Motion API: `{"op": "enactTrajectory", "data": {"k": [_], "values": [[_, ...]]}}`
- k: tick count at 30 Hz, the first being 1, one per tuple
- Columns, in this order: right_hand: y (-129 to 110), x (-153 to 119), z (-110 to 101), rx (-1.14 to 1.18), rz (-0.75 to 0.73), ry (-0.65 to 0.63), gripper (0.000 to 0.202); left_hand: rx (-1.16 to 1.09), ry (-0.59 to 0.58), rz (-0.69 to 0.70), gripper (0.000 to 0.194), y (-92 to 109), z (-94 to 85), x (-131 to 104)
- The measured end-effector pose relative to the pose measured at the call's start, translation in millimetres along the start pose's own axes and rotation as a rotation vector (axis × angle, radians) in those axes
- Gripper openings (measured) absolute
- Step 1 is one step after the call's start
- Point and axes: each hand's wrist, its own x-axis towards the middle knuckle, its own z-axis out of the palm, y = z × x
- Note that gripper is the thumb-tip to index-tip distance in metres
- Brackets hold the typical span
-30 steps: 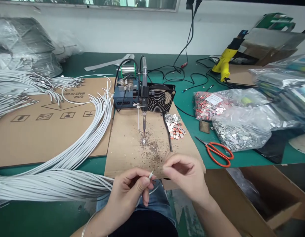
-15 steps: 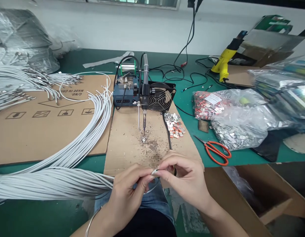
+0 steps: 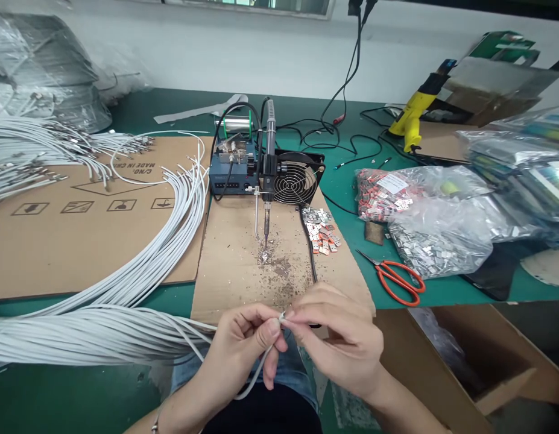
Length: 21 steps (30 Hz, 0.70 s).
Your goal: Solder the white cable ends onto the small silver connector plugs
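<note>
My left hand (image 3: 238, 349) pinches a white cable (image 3: 255, 378) close to its end, thumb on top; the cable hangs in a loop below the fingers. My right hand (image 3: 342, 343) is closed at the tip of that cable, thumb and forefinger meeting my left fingertips. A small pale and metallic bit shows between them, mostly hidden, so its kind cannot be made out. Both hands are over my lap at the front edge of the cardboard sheet (image 3: 229, 265). Beyond them a soldering iron (image 3: 267, 175) points straight down in its stand, above solder spatter.
White cable bundles (image 3: 125, 334) spread over the left side. USB connector shells (image 3: 323, 232) lie right of the iron. Farther right are orange-handled scissors (image 3: 399, 283), bags of connectors (image 3: 442, 241) and a yellow heat gun (image 3: 412, 117). Behind stand a fan (image 3: 297, 181) and a solder spool (image 3: 236, 123).
My fingers have shifted their grip at the cable end. The right fingers have closed up and tipped forward. More of the cable now hangs visibly below my left hand.
</note>
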Motion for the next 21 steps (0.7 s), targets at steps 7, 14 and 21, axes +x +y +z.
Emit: {"op": "enactTrajectory", "data": {"k": [7,14,21], "values": [[2,0,-7,-0.012,0.193,0.023,0.012,0.272,0.074,0.354,0.009,-1,-1.1,-1],[-3,13,-17,0.015,0.313,-0.217,0.002,0.76,0.082,0.713,0.019,2,-5.9,2],[-9,16,-24,-0.033,0.328,-0.297,0.01,0.85,0.056,0.726,0.017,4,-4.3,1]]}}
